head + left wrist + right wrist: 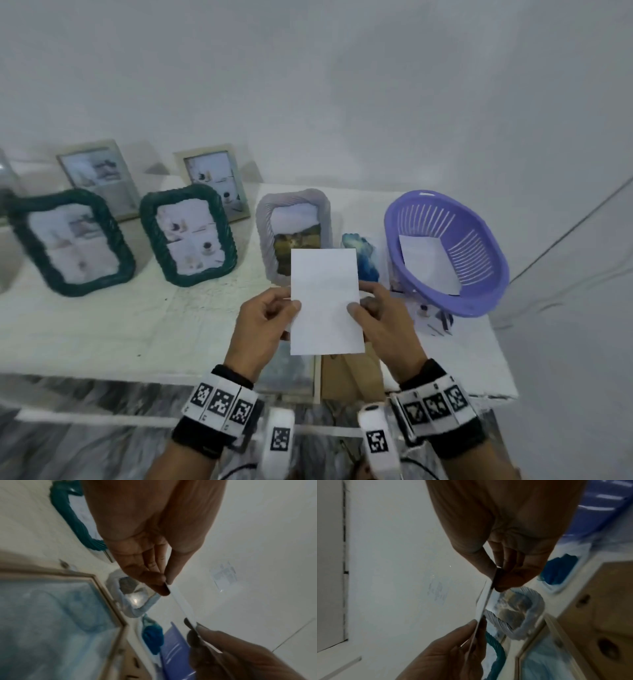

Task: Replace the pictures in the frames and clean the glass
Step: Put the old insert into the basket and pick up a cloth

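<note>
I hold a white picture print [325, 301] upright above the table's front, blank back toward me. My left hand [270, 318] pinches its left edge; my right hand [373, 315] pinches its right edge. The left wrist view shows the print [181, 604] edge-on between thumb and fingers of my left hand [163, 585]. In the right wrist view my right hand [498, 580] pinches the print [483, 601]. Below my hands a wooden frame [291, 377] lies flat beside its brown backing board [352, 377]. A lilac rope-edged frame [294, 233] stands behind the print.
Two dark green frames [72, 240] [190, 234] and two pale frames [99, 178] [214, 181] stand at the left and back. A purple basket [448, 250] with a paper in it sits at the right, over loose prints [431, 318]. A blue picture [363, 253] is beside it.
</note>
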{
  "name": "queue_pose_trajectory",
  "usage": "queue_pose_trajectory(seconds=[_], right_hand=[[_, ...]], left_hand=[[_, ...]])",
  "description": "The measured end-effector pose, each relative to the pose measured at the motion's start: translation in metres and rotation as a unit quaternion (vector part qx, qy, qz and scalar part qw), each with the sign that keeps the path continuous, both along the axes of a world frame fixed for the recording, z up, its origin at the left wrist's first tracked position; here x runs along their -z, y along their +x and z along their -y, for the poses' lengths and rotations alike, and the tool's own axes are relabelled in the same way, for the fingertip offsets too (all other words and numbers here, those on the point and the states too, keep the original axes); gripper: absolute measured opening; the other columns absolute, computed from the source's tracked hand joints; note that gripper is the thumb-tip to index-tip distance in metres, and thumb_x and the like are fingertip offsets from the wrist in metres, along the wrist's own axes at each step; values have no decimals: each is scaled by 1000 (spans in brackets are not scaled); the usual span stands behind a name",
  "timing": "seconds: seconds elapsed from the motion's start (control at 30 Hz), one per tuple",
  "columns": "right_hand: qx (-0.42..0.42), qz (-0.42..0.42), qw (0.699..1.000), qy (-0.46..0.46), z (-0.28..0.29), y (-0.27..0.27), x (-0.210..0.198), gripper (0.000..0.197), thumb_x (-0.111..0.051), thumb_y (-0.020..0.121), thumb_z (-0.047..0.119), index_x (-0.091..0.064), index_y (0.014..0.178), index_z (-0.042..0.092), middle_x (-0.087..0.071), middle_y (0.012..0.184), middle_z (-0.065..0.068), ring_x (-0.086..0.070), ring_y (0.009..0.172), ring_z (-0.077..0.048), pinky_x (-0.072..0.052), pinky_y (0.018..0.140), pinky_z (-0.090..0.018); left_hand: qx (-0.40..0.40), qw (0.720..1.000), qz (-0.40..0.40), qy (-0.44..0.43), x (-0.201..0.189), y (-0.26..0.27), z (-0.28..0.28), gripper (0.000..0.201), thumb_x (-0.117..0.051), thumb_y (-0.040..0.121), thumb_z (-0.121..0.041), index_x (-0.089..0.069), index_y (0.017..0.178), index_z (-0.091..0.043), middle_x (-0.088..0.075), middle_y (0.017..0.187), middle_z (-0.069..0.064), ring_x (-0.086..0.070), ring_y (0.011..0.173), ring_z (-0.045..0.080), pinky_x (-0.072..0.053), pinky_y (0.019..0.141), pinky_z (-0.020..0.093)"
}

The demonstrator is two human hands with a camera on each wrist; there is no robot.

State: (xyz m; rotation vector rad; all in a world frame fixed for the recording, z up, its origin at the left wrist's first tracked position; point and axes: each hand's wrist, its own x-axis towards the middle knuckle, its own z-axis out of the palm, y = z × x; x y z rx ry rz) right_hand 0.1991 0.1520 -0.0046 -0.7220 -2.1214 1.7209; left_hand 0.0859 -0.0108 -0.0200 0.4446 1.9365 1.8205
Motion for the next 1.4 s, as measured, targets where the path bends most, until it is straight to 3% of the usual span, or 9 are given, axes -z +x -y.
queue_pose_trajectory(seconds=[0.2,0.3,0.37,0.5,0.77,0.97,1.13,1.27,1.4], right_hand=[[20,25,999,-31,37,9,37,25,-58,92,2,-57,114,14,-72,102,-3,-69,90,-11,-56,72,-22],[6,55,998,-29,48,8,40,26,-54,94,1,-56,115,15,-70,100,-4,-67,81,-2,-51,66,-15],[7,86,996,13,54,5,45,24,-56,94,10,-57,109,28,-69,91,-2,-65,78,-6,-53,71,-21],[2,163,976,143,60,1,54,34,-46,78,48,-59,102,28,-60,72,2,-59,69,-17,-54,71,-43],[-25,257,914,314,79,-11,32,13,-49,91,39,-47,87,27,-52,74,12,-51,69,-8,-43,66,-27],[-55,318,883,340,93,-22,45,40,-45,95,39,-48,129,17,-49,124,-1,-54,99,-18,-39,73,-26],[-62,291,884,360,87,-14,48,47,-42,96,44,-40,140,26,-48,127,2,-52,106,-17,-42,83,-28],[0,243,901,359,66,-3,52,34,-50,93,38,-52,123,22,-52,114,-5,-51,101,-24,-47,83,-34],[27,321,841,434,49,15,57,36,-51,91,39,-56,118,16,-53,115,-9,-47,101,-28,-44,81,-35]], left_hand=[[-14,978,-149,-146,45,-20,50,16,-67,92,-18,-70,106,-26,-71,100,-14,-63,91,-3,-48,76,10],[6,958,-218,-186,63,-32,71,27,-58,91,-36,-67,114,-25,-66,114,-10,-58,105,7,-45,93,26],[39,951,-241,-190,73,-37,80,39,-48,87,-44,-65,117,-26,-65,118,-9,-57,110,12,-43,96,32],[65,933,-292,-199,88,-43,87,41,-48,85,-38,-67,119,-25,-66,117,-12,-58,109,15,-47,95,40],[62,922,-322,-206,98,-44,88,43,-50,81,-33,-65,121,-29,-65,118,-15,-56,109,16,-47,92,43],[61,921,-328,-200,99,-44,88,42,-50,80,-35,-66,119,-28,-65,118,-16,-55,109,14,-47,91,42],[57,922,-328,-200,102,-45,88,43,-49,80,-36,-65,119,-30,-62,118,-19,-52,110,9,-43,91,36],[57,920,-333,-198,103,-45,88,44,-47,80,-37,-65,119,-29,-60,118,-21,-50,111,7,-38,90,32],[54,921,-331,-196,105,-46,87,44,-47,80,-38,-66,119,-29,-61,117,-20,-51,110,9,-42,91,36]])
